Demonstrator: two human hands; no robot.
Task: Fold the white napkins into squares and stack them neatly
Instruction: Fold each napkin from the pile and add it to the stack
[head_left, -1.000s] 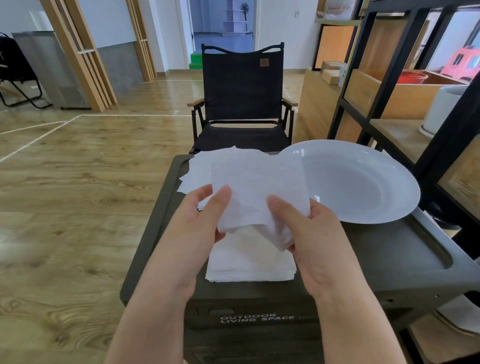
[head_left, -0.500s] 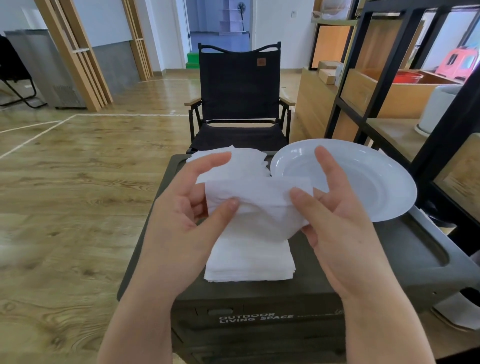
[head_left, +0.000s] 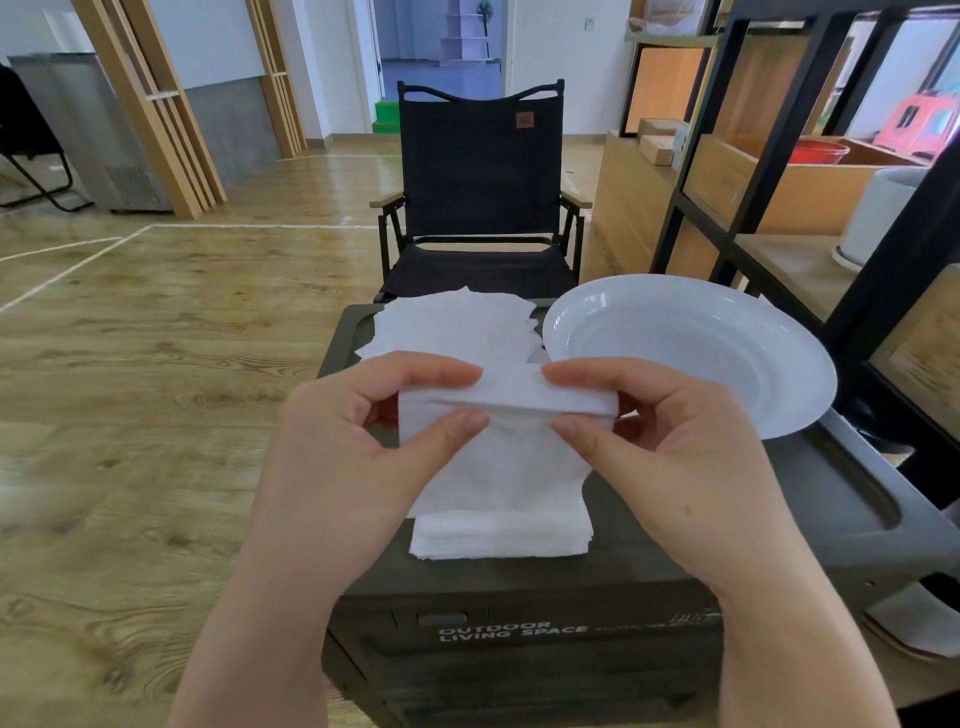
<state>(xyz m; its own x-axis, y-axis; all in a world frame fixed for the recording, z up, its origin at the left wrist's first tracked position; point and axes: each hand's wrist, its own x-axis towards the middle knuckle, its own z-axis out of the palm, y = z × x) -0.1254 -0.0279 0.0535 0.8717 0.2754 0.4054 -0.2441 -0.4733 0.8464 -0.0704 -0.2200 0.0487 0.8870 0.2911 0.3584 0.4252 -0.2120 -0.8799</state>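
My left hand (head_left: 358, 441) and right hand (head_left: 670, 447) hold a white napkin (head_left: 498, 452) between them above a dark green storage box (head_left: 524, 634) that serves as the worktop. Each hand pinches the napkin's folded top edge, thumb on the near side and forefinger on the far side, so the fold runs level from one hand to the other. The rest of the napkin hangs down from that edge, its lower part reaching the stack of folded napkins (head_left: 501, 535) lying near the box's front edge, directly under my hands. Whether the hanging sheet touches the stack cannot be told from here.

Beyond my hands, at the box's far edge, lies a loose pile of unfolded napkins (head_left: 457, 322), its corners fanned out unevenly. Just beside that pile, to the right, a white plate (head_left: 691, 348) rests on the box, its far right rim overhanging the lid's edge.

White lettering on the box's front reads "OUTDOOR LIVING SPACE". A black folding chair (head_left: 480, 182) with wooden armrests stands on the wood floor (head_left: 156, 364) behind the box. A black-framed shelf unit (head_left: 779, 156) with wooden panels rises to the right.
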